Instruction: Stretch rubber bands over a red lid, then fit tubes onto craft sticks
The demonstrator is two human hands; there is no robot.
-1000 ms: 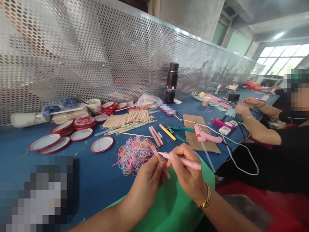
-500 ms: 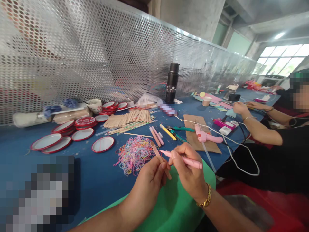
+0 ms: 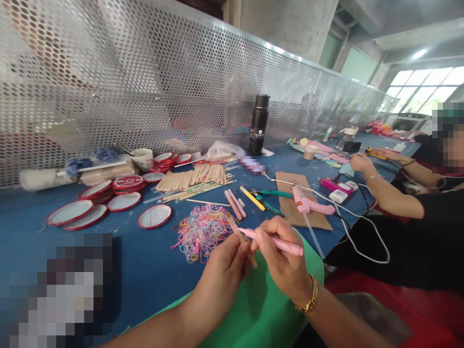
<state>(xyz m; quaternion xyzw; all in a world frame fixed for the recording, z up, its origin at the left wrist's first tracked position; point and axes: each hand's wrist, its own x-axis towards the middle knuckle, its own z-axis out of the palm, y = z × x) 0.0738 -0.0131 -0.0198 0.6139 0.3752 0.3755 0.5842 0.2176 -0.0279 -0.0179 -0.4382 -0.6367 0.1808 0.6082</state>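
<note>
My left hand is closed on a flat wooden craft stick, tilted with its darker, pinkish upper end free. In my right hand is a pink marker pen, gripped like a writing pen, its tip at the edge of the stick. Just behind the stick lies a tangled pile of colourful rubber bands. Two capped markers in pinkish tones and a yellow marker rest beyond my hands. A green cloth spreads beneath my wrists.
Craft sticks lie in a heap at the back, beside red-rimmed jar lids. A black bottle stands by the perforated screen. Green-handled pliers and a pink glue gun on cardboard lie right. A co-worker's arms are further right.
The pink marker has moved slightly left, its tip from just off the stick to its edge. At the right, a yellow-handled tool now shows in the co-worker's hand.
</note>
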